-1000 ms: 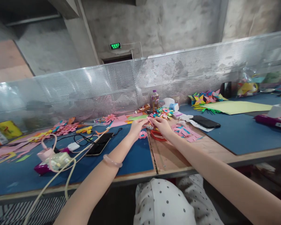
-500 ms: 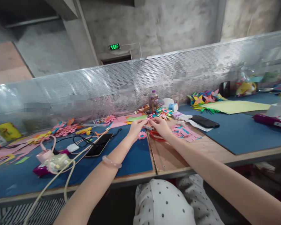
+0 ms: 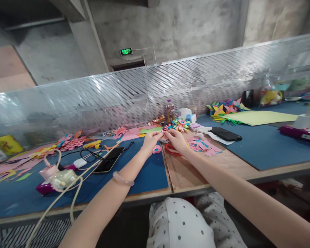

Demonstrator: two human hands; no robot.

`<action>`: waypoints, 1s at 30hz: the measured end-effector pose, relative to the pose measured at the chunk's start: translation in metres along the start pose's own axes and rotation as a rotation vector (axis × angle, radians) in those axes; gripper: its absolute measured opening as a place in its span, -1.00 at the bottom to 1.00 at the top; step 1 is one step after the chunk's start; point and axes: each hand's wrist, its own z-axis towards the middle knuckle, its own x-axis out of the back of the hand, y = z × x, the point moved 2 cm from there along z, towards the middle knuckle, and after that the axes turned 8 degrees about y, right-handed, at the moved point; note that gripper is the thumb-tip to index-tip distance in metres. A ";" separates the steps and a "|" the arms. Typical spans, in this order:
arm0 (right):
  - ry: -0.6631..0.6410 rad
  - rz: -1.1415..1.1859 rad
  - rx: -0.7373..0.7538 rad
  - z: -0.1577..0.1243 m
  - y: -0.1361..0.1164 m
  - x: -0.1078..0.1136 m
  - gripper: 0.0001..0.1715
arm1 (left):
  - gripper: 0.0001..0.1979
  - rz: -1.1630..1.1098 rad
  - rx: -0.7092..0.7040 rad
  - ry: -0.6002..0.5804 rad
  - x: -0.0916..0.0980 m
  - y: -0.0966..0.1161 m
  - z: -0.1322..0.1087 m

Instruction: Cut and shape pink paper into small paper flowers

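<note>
My left hand (image 3: 151, 140) and my right hand (image 3: 176, 139) meet over the table, fingertips pinched close together. Between them shows a tiny bit of pink paper (image 3: 163, 131), mostly hidden by the fingers. Just below my left hand lies a pink paper flower (image 3: 157, 149) on the blue mat. Scissors with red handles (image 3: 172, 150) rest under my right hand, their blades partly covered. To the right of that hand is a loose pile of pink and blue paper pieces (image 3: 203, 146).
A phone with cables (image 3: 110, 160) and a power strip (image 3: 45, 187) lie on the left. Another phone (image 3: 226, 133) is at right. Behind the hands stand a bottle (image 3: 170, 110) and a colourful paper flower (image 3: 181, 125). A perforated metal screen (image 3: 113, 93) borders the table's back.
Both hands stay in almost the same place, with only slight finger movement. The pink paper flower below my left hand looks a little more covered by it.
</note>
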 end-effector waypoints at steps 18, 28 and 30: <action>0.061 -0.067 0.074 0.001 -0.003 0.004 -0.67 | -0.84 -0.001 0.002 -0.022 -0.003 0.004 -0.005; 0.076 0.046 -0.053 0.004 0.006 0.003 -0.68 | -0.79 -0.030 0.071 -0.064 -0.003 0.005 -0.007; 0.095 0.065 -0.085 0.004 0.006 0.004 -0.68 | -0.76 -0.031 0.123 -0.089 -0.003 0.003 -0.007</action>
